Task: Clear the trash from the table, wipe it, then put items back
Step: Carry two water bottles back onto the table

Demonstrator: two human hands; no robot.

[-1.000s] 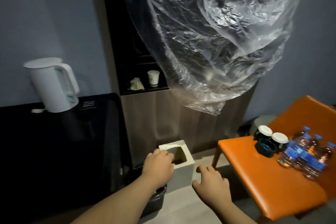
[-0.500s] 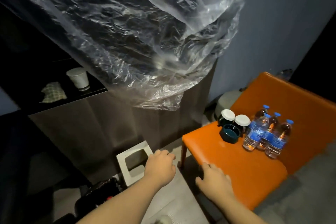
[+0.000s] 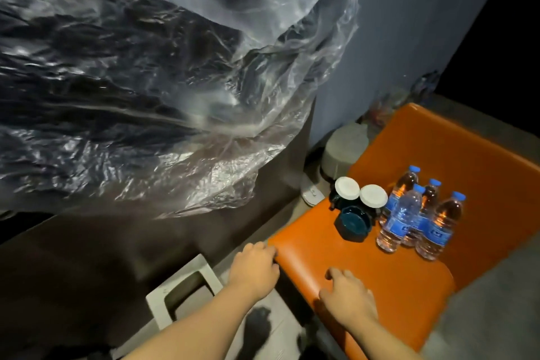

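The left hand (image 3: 254,270) was held loosely curled at the orange seat's (image 3: 403,280) corner, the right hand (image 3: 347,298) spread over its bare front, both empty.

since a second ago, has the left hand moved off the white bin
Yes. The left hand left the white bin and moved right, to the corner of the orange seat.

Likely a hotel guest room: sealed water bottles (image 3: 400,213), lidded cups (image 3: 347,187) and an ashtray (image 3: 352,223) grouped on an orange seat (image 3: 380,286).

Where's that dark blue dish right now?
Head view, right side: the dark blue dish sits on the orange seat, in front of two white-lidded cups, left of four water bottles.
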